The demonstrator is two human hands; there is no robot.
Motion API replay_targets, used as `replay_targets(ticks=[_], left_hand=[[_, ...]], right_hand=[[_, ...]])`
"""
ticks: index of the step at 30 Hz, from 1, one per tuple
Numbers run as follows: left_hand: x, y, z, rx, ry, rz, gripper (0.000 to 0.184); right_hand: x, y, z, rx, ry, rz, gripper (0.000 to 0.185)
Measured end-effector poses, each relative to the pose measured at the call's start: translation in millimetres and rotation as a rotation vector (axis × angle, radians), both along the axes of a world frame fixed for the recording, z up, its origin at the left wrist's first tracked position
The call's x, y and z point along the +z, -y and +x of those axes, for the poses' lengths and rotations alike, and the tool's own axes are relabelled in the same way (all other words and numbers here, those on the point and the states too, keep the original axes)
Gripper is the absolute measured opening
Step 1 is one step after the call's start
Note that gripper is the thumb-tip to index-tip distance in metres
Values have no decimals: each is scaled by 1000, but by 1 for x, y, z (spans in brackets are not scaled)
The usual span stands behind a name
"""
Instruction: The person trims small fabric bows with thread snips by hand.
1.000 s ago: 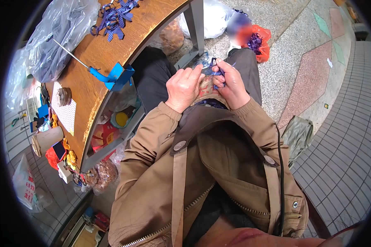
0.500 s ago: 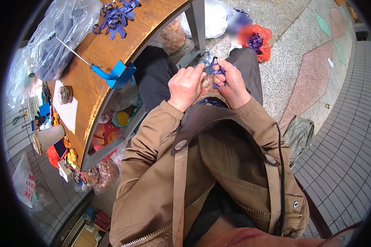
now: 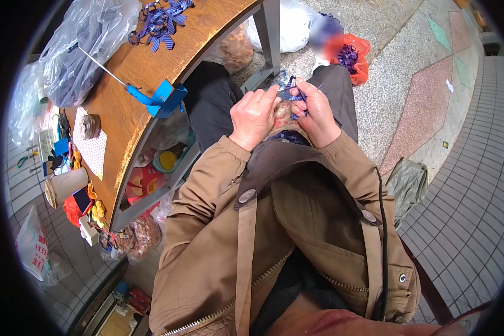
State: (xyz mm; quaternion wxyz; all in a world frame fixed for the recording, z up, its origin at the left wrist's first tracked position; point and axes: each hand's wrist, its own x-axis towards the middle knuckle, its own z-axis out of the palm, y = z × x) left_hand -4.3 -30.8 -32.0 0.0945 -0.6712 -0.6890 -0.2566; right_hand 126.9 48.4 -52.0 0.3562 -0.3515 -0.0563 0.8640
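Note:
My right hand point(image 3: 317, 113) is closed, pinching a small navy-blue striped necktie point(image 3: 297, 96) between thumb and fingers above my lap. Close beside it, my left hand point(image 3: 253, 119) is closed with its fingers curled; what they grip is hidden from view. Under the hands, a patterned cloth point(image 3: 283, 115) and more dark blue striped fabric point(image 3: 291, 137) lie on my lap. A pile of similar small striped neckties point(image 3: 161, 22) rests on the wooden table point(image 3: 207, 25) to the left.
A blue metal tool with a rod point(image 3: 162, 99) is at the table's edge, near clear plastic bags point(image 3: 87, 50). A round coil point(image 3: 89, 126) sits on a white perforated sheet point(image 3: 98, 151). A red bag with purple pieces point(image 3: 355, 59) stands on the floor ahead.
The view has shifted very slightly. Both hands stay almost in place, with only a small movement of the fingers around the necktie.

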Motion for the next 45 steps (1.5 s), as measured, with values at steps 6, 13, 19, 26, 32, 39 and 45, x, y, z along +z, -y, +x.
replay_targets(ticks=[6,13,19,26,32,39,45], left_hand=[[-10,8,-2,42,305,-137,25],[4,9,-7,36,1036,-510,22],[6,8,-8,-15,1130,-594,24],[1,8,-8,-5,1141,-609,25],[-5,9,-6,4,1176,-566,22],[0,10,-11,76,1082,-547,16],[18,-1,-15,16,914,-329,14]], right_hand=[[0,0,1,-17,13,13,12],[9,3,2,-7,68,84,12],[12,3,5,32,70,105,13],[0,3,7,81,16,136,13],[-1,2,8,105,-8,126,12],[0,-1,12,129,-36,123,10],[14,-6,21,320,12,178,8]])
